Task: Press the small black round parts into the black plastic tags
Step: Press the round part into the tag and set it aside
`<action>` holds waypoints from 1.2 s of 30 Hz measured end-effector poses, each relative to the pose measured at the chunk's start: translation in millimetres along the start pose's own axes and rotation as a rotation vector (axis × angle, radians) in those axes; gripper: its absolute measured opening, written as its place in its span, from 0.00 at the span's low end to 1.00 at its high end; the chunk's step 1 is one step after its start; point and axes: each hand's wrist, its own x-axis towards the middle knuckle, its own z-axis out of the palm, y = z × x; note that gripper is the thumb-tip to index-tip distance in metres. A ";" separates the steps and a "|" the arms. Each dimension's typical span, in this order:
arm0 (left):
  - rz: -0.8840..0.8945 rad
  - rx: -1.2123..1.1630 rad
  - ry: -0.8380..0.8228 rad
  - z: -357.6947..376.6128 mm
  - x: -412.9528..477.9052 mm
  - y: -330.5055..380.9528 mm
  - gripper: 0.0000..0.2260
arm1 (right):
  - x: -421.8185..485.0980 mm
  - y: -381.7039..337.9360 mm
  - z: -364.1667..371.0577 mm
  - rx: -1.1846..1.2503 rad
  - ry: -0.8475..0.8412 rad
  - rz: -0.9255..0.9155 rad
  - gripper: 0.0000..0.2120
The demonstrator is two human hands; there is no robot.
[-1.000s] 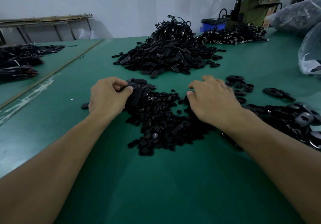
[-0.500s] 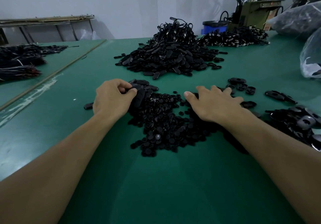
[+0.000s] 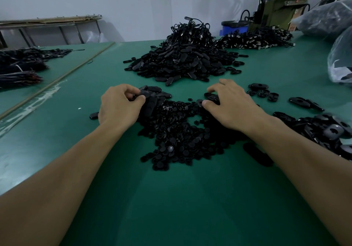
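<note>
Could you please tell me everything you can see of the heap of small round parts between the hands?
The heap of small round parts is a loose, low mound of black discs, glossy like plastic, on the green table. One disc near its front shows a pale face. The left hand, gripping oval black tags, rests at its left edge, the right hand over its right side.

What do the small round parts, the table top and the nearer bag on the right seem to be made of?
Small round parts: hard black plastic, probably; glossy glints on moulded discs. Table top: green mat, perhaps rubber or vinyl; smooth, soft sheen. Bag: thin clear plastic film; wrinkled, translucent, dark contents showing through.
</note>
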 end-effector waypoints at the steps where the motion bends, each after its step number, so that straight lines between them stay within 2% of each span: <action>1: 0.001 0.006 0.009 -0.4 -0.1 0.7 0.04 | 0.0 -1.1 -0.2 0.009 0.013 -0.007 0.21; 4: 0.021 0.014 0.028 -1.3 -0.3 1.6 0.05 | 1.8 -2.3 -0.3 0.036 0.059 -0.024 0.14; 10: 0.027 0.033 0.046 -1.8 -2.0 3.9 0.07 | -0.1 -0.9 -0.3 0.071 0.111 0.000 0.16; 14: 0.087 0.023 0.033 -3.1 -4.8 7.3 0.01 | -0.5 0.3 -1.0 0.102 0.152 -0.015 0.14; 17: 0.143 0.071 -0.011 -2.9 -9.0 9.7 0.09 | -0.1 -2.2 0.2 -0.012 0.098 -0.059 0.17; 20: 0.132 0.100 -0.066 -2.8 -9.7 10.0 0.08 | 0.8 -2.8 1.9 -0.110 0.023 -0.076 0.17; 28: 0.105 0.073 -0.062 -4.4 -10.9 11.5 0.07 | -2.8 -10.3 -2.4 -0.037 0.218 -0.055 0.13; 32: 0.194 0.085 -0.023 -2.7 -15.9 17.7 0.03 | -3.4 -11.2 -1.3 -0.025 0.218 -0.019 0.11; 36: 0.311 0.080 -0.028 2.0 -24.0 25.7 0.08 | 0.1 -7.0 0.1 -0.075 0.130 0.050 0.11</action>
